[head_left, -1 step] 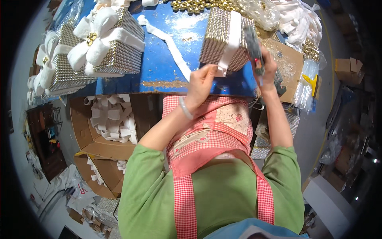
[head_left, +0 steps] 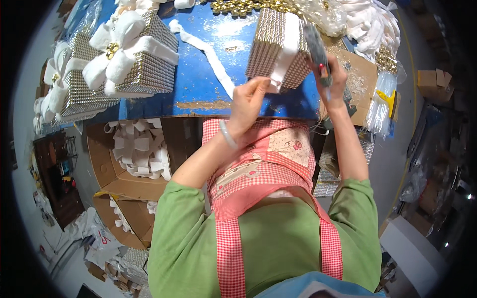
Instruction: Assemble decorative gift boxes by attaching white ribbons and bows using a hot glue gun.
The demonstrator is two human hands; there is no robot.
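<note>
A box covered in silver-gold beading (head_left: 263, 44) stands on the blue table, with a white fabric ribbon (head_left: 291, 39) running down over it. Thumb and fingers of my left hand (head_left: 247, 102) pinch the ribbon's lower end at the box's near edge. My right hand (head_left: 338, 82) is wrapped round a dark glue gun (head_left: 313, 44) with a small red light, held against or just beside the box's right side. Its tip cannot be made out. Left of my left hand, a loose white strip (head_left: 211, 53) lies across the table.
Finished-looking beaded boxes with white bows (head_left: 117, 47) stand at the left. Gold beads (head_left: 238, 7) and white fabric pieces (head_left: 372, 25) lie at the back. Cardboard (head_left: 360, 72) and a yellow-handled tool (head_left: 386, 102) are on the right. Below the table edge, a carton (head_left: 107, 159) holds white bows.
The beaded box and my left hand have shifted slightly to the left. My right hand has moved a little with the glue gun; both grips are unchanged.
</note>
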